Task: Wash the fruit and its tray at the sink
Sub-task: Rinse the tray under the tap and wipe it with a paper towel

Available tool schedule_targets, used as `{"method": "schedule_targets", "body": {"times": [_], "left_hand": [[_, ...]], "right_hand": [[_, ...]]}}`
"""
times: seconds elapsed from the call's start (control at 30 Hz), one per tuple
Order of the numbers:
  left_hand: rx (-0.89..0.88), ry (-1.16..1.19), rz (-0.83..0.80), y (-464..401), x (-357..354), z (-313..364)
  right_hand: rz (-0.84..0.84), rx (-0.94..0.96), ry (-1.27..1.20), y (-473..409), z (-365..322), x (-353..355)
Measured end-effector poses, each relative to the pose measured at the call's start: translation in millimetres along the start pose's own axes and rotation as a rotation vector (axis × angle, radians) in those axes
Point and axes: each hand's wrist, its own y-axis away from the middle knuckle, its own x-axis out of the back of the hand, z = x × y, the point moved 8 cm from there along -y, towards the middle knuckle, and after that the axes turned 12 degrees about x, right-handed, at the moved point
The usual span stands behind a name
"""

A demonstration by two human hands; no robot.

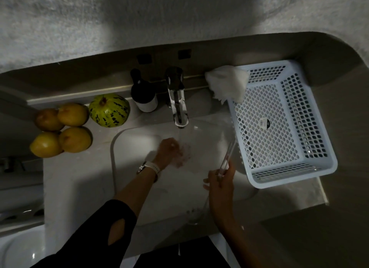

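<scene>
Under the tap (177, 100), a clear tray (201, 162) tilts over the sink (127, 140).
Right hand (220, 184) grips its edge; left hand (171, 151) rubs it, fingers blurred. Fruit (63, 128) sits at the counter's left edge; basket (283, 126), sticker unreadable, right.

My left hand (171, 151) is under the tap (176, 96), whose spout hangs just above my fingers and blocks any lift straight up. Right of them, the clear tray (226, 158) in my right hand (219, 179) stands tilted, walling off that side; past it the basket (283, 124) overhangs the sink (119, 148) rim. Left of my fingers the basin lies open. Beyond the rim there, fruit (65, 128) crowds the counter, and a bottle (142, 92) stands beside the tap.
</scene>
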Motion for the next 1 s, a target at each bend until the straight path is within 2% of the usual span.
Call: {"method": "schedule_targets", "body": {"times": [0.07,0.1,0.17,0.2,0.3,0.4,0.57,0.63,0.77,0.87,1.0], "left_hand": [[-0.067,-0.151,0.124,-3.2,14.9,0.0],[-0.098,-0.304,0.166,-2.8,21.0,3.1],[-0.148,-0.64,0.187,-1.1,25.8,10.7],[-0.151,-0.725,0.184,-2.6,29.0,12.1],[-0.112,-0.778,0.212,-2.4,41.7,18.3],[-0.164,-0.843,0.226,2.4,45.1,24.9],[-0.231,-0.851,0.2,9.6,36.4,30.0],[-0.242,-0.812,0.179,11.8,34.2,30.2],[-0.247,-0.81,0.149,14.5,33.2,34.6],[-0.267,-0.969,0.328,15.1,48.0,36.1],[-0.269,-0.784,0.439,24.0,82.5,15.9]], "right_hand": [[0.0,-0.022,-0.02,-4.2,1.1,0.3],[0.002,-0.032,-0.033,-7.7,0.9,1.5],[-0.002,-0.04,-0.063,-17.3,-0.7,3.9],[-0.015,-0.034,-0.056,-23.2,-2.4,5.2],[-0.121,0.021,0.087,-43.0,-13.4,3.4],[-0.23,0.063,0.248,-65.5,-22.9,-5.7],[-0.537,-0.219,0.235,-73.7,-17.1,-43.7],[-0.61,-0.232,0.251,-70.0,-17.8,-52.8],[-0.544,-0.222,0.246,-75.7,-7.8,-49.5],[-0.455,-0.22,0.219,-84.2,3.0,-38.7],[-0.389,-0.217,0.207,-94.4,9.5,-28.7]]}}
